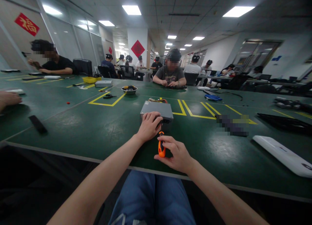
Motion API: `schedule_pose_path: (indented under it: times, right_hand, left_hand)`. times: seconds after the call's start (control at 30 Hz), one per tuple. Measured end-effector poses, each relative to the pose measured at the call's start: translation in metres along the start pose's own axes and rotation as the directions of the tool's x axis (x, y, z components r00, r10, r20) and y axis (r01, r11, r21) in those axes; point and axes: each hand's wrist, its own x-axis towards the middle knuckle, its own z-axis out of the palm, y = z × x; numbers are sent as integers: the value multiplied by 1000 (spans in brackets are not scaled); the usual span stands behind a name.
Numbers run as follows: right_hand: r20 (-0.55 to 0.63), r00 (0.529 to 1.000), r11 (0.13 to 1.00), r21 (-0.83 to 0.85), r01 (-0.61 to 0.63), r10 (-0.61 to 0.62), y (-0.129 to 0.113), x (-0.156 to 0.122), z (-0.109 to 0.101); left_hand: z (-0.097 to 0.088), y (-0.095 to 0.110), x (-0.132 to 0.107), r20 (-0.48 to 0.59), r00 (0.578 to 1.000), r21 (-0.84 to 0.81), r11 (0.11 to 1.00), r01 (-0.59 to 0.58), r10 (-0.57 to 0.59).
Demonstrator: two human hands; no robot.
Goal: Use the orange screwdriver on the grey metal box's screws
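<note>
A grey metal computer power supply [159, 108] sits on the green table in front of me, its cables bunched at the far side. My left hand [149, 125] is laid over its near left edge, fingers bent and gripping it. In my right hand [175, 152] an orange and black screwdriver [161, 147] is pinched between thumb and fingers. The screwdriver points away from me towards the near face of the power supply; its tip is too small to make out beside my left fingers.
Yellow tape [113, 104] marks the green table [92, 127]. A metal bowl [129, 90] of small items stands beyond the power supply. To the left lies a black strip [37, 124]; to the right, a white panel [280, 153] and blue cable [213, 97]. Another person [170, 69] sits opposite.
</note>
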Motion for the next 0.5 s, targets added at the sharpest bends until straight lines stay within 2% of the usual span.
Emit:
schedule_pose_path:
  times: [0.3,0.5]
  right_hand:
    - [118,993,999,-44,28,-23,-3,3,-10]
    - [68,997,998,-41,49,-46,-5,3,-3]
  left_hand:
    - [8,-7,-1,-23,998,11,998,-56,56]
    - [5,-5,0,0,999,-5,999,-34,34]
